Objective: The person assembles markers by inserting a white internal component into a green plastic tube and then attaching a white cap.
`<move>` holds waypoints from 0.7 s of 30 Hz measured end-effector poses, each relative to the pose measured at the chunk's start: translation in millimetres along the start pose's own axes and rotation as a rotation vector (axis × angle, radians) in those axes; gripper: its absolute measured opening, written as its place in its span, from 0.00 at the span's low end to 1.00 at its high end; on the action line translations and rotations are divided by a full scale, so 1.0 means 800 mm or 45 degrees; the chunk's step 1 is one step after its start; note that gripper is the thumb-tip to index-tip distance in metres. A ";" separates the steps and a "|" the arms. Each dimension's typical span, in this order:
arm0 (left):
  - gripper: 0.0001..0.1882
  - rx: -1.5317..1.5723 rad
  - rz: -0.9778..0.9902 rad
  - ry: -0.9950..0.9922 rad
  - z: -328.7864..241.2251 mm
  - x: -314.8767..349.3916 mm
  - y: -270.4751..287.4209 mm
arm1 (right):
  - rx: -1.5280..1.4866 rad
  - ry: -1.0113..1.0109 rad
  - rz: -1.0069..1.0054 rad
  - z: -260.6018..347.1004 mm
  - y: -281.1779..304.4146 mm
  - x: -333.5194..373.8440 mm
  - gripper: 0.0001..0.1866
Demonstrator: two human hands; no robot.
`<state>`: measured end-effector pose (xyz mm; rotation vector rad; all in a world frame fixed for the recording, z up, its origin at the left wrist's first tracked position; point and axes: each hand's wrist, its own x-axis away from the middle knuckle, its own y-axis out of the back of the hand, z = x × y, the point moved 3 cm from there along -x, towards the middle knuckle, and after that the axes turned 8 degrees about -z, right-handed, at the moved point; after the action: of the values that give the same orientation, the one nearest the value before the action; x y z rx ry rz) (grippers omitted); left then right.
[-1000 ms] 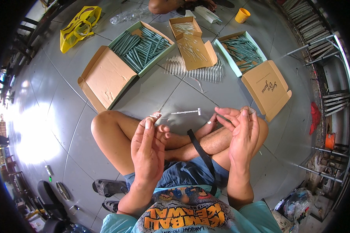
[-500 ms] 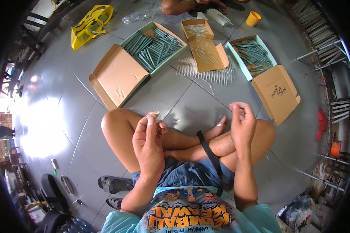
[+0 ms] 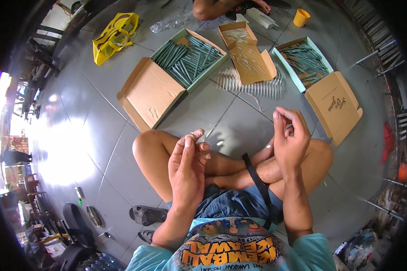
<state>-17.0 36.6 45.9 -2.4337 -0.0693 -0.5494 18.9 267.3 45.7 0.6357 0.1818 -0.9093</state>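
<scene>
A: Where are we standing?
B: Left hand (image 3: 185,167) is pinching what's looking like a small clear piece (image 3: 193,134), above the floor (image 3: 230,115). Right hand (image 3: 294,140) is holding thumb and fingers curled close; I can't tell if it's gripping anything.
A: Done vs left?
B: I'm judging partway. A row of clear pieces (image 3: 257,89) is lying along the tan box's (image 3: 269,67) near edge; loose ones are waiting inside. Teal sticks (image 3: 172,56) are filling boxes toward the floor's far edge. Finished count: can't tell.
</scene>
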 end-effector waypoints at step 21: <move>0.14 -0.020 -0.044 -0.245 0.014 0.012 -0.048 | -0.329 0.546 -0.099 0.090 -0.052 0.066 0.18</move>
<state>-10.8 72.9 64.1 -2.4988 -0.1882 -0.3304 10.3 170.4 64.1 0.5783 0.7007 -0.7975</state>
